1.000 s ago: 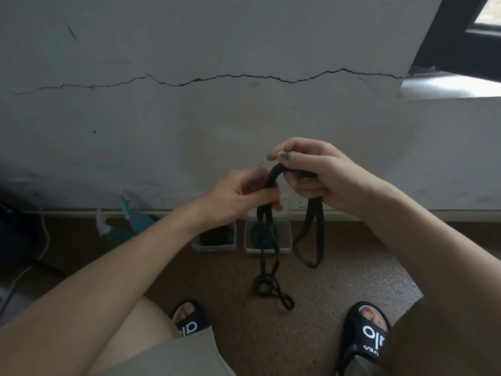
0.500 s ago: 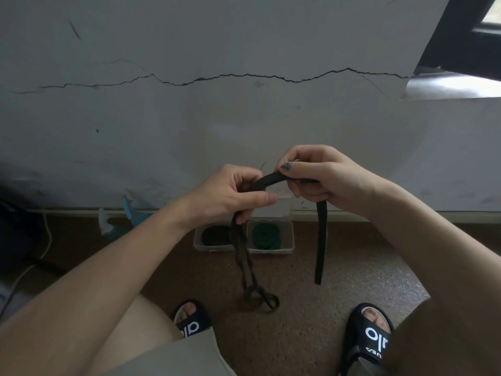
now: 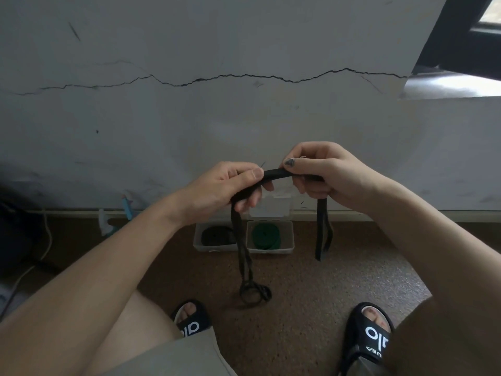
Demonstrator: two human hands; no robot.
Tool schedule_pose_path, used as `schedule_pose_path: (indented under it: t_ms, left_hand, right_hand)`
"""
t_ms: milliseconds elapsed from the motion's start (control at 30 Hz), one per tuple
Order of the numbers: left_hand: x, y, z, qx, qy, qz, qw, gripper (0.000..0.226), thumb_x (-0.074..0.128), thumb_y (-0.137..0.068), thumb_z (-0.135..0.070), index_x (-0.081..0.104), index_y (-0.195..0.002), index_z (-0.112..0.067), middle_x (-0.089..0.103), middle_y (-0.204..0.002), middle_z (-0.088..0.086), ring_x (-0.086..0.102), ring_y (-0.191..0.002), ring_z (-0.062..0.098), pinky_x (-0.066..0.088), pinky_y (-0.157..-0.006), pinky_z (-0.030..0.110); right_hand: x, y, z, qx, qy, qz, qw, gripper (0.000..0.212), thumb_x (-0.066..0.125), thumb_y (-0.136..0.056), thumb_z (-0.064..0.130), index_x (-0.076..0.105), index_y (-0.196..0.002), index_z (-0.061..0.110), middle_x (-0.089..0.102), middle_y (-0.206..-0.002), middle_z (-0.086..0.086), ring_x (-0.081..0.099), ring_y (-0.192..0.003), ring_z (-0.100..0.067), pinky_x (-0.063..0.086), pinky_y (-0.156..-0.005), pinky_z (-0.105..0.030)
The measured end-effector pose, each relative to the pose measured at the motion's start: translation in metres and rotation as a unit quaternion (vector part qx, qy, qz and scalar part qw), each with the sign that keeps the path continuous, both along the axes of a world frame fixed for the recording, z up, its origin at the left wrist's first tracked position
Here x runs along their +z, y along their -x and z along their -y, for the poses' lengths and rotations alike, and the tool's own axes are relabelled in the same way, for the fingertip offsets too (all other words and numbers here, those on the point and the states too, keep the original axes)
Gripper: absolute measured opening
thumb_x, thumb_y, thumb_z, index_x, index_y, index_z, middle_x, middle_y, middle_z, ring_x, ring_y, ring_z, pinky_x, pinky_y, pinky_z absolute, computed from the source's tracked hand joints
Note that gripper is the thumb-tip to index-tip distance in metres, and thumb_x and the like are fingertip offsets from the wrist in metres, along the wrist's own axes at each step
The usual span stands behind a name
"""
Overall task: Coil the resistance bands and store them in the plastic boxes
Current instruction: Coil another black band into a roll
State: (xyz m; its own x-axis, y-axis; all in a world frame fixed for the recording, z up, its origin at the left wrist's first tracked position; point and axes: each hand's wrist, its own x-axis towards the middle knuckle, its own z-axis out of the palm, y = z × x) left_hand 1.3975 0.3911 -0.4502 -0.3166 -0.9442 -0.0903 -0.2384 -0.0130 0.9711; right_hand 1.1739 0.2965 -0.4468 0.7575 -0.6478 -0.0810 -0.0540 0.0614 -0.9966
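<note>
Brown floor (image 3: 311, 308) open at frame centre, w/ clear plastic boxes (image 3: 271, 249) at wall. Left hand (image 3: 227, 189) & right hand (image 3: 320, 172) both grip flat black resistance band (image 3: 276, 175), ends dangling.

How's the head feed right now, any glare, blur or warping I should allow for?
Head view: dim, flat indoor light; the window ledge at upper right is blown out. Wide-angle bending curves the skirting. Both hands, left hand and right hand, and the black band look fairly sharp; the two plastic boxes are shadowed, contents dark.
</note>
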Motion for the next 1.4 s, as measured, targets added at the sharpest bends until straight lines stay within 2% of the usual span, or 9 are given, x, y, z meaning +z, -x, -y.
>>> schedule_pose_path:
  t_ms: [200, 433, 567, 733, 933, 1033, 1167, 1300, 1400]
  left_hand:
    - [-0.001, -0.006, 0.001, -0.032, -0.042, 0.035, 0.998, 0.024, 0.049, -0.100, -0.027, 0.063, -0.105, -0.008, 0.061, -0.086, 0.001, 0.062, -0.087, 0.016, 0.054, -0.087, 0.029]
    - [0.005, -0.006, 0.001, -0.015, 0.018, 0.082, 0.996, 0.024, 0.051, -0.101, -0.026, 0.065, -0.096, -0.006, 0.056, -0.067, -0.006, 0.046, -0.057, 0.009, 0.042, -0.060, 0.017]
    - [0.005, -0.004, 0.000, -0.012, 0.018, 0.085, 0.996, 0.021, 0.054, -0.101, -0.024, 0.067, -0.098, -0.008, 0.054, -0.071, -0.001, 0.047, -0.059, 0.011, 0.042, -0.058, 0.019]
    - [0.002, 0.000, 0.002, -0.002, 0.021, 0.105, 0.994, 0.028, 0.050, -0.105, -0.022, 0.066, -0.109, 0.000, 0.049, -0.079, 0.008, 0.045, -0.070, 0.016, 0.040, -0.063, 0.023]
    - [-0.001, -0.007, 0.002, -0.023, -0.038, 0.078, 0.996, 0.029, 0.047, -0.103, -0.028, 0.063, -0.111, -0.006, 0.066, -0.095, 0.002, 0.069, -0.098, 0.023, 0.055, -0.096, 0.033]
    - [-0.001, -0.006, 0.000, -0.027, -0.045, 0.072, 0.996, 0.025, 0.046, -0.105, -0.027, 0.063, -0.105, -0.008, 0.063, -0.084, 0.002, 0.066, -0.082, 0.021, 0.057, -0.082, 0.030]
    - [0.004, -0.006, 0.000, -0.003, 0.004, 0.067, 0.998, 0.019, 0.053, -0.102, -0.025, 0.064, -0.094, -0.011, 0.056, -0.068, -0.003, 0.047, -0.057, 0.010, 0.041, -0.057, 0.019]
    - [0.003, -0.005, -0.002, -0.005, 0.012, 0.090, 0.996, 0.018, 0.055, -0.103, -0.020, 0.064, -0.090, -0.010, 0.051, -0.063, -0.002, 0.045, -0.055, 0.012, 0.040, -0.054, 0.023]
    - [0.001, 0.000, -0.003, -0.014, 0.016, 0.108, 0.994, 0.017, 0.055, -0.104, -0.019, 0.065, -0.095, -0.009, 0.053, -0.065, 0.001, 0.048, -0.056, 0.015, 0.044, -0.054, 0.027]
  right_hand:
    - [-0.001, -0.001, -0.003, 0.008, 0.015, -0.011, 1.000, 0.014, 0.057, -0.103, 0.009, 0.062, -0.093, -0.001, 0.055, -0.058, -0.009, 0.031, -0.041, -0.013, 0.026, -0.043, -0.024]
    - [-0.001, 0.002, 0.001, 0.033, 0.059, -0.086, 0.994, 0.014, 0.058, -0.104, 0.015, 0.065, -0.098, 0.005, 0.070, -0.074, -0.011, 0.055, -0.058, -0.023, 0.049, -0.056, -0.027]
    - [-0.006, -0.005, -0.006, 0.056, 0.059, -0.094, 0.992, 0.031, 0.054, -0.105, 0.031, 0.068, -0.108, 0.004, 0.077, -0.093, -0.010, 0.065, -0.073, -0.022, 0.057, -0.070, -0.030]
    - [-0.014, -0.016, -0.016, 0.043, 0.105, -0.112, 0.987, 0.040, 0.053, -0.106, 0.038, 0.067, -0.079, 0.012, 0.048, -0.054, 0.008, 0.039, -0.048, -0.010, 0.032, -0.048, -0.024]
    - [-0.010, -0.015, -0.012, 0.011, 0.002, -0.037, 0.999, 0.044, 0.051, -0.107, 0.033, 0.055, -0.068, 0.013, 0.028, -0.052, 0.003, 0.020, -0.046, -0.013, 0.016, -0.046, -0.026]
    - [-0.008, -0.012, -0.008, 0.001, -0.003, -0.040, 0.999, 0.047, 0.052, -0.107, 0.031, 0.055, -0.064, 0.015, 0.030, -0.053, 0.000, 0.023, -0.047, -0.015, 0.019, -0.047, -0.027]
    - [-0.002, -0.004, -0.003, 0.024, 0.050, -0.093, 0.994, 0.039, 0.055, -0.106, 0.030, 0.063, -0.075, 0.007, 0.045, -0.059, -0.008, 0.041, -0.053, -0.020, 0.037, -0.054, -0.028]
    - [0.000, 0.000, -0.004, 0.053, 0.054, -0.127, 0.989, 0.034, 0.053, -0.107, 0.024, 0.072, -0.093, 0.000, 0.068, -0.075, -0.013, 0.062, -0.064, -0.021, 0.054, -0.062, -0.028]
    - [-0.004, -0.005, -0.008, 0.060, 0.106, -0.116, 0.986, 0.034, 0.054, -0.106, 0.030, 0.072, -0.106, 0.001, 0.075, -0.094, -0.017, 0.073, -0.087, -0.027, 0.059, -0.087, -0.036]
